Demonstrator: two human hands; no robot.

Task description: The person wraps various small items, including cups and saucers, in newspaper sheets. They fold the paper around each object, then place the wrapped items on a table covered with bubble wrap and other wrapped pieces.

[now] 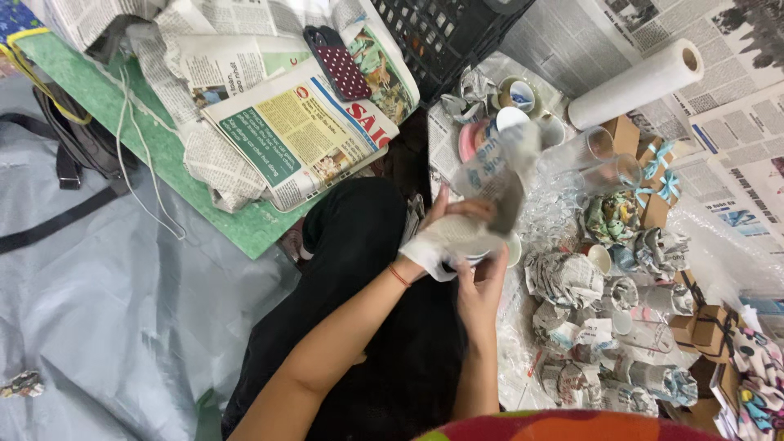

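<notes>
Hard to make out: the thing in hand, a round cup-like item all but swallowed by a sheet of newspaper, only a pale rim showing below the wrap. Sheet blurred at its upper end, print unreadable. Left hand closed around the wrapped bundle from the near side, fingers buried under the paper — thumb alone showing across the top. Right hand just beneath, fingers curled up against the underside of the bundle; how firmly gripped, cannot tell. Bundle held above the lap, at the edge of the cluttered spread on the right.

Cut off at the bottom edge: both forearms and a strip of bright patterned cloth. Black crate cropped by the top edge. Bag straps running out of frame on the left.

Around: heap of paper-wrapped bundles to the right of the hands, bare cups and clear glasses beyond them, a white roll lying farther back. Small brown boxes at the right, some tied with ribbon. Folded newspaper on a green mat, a phone in a dotted case resting on top. Grey plastic sheeting across the floor on the left.
</notes>
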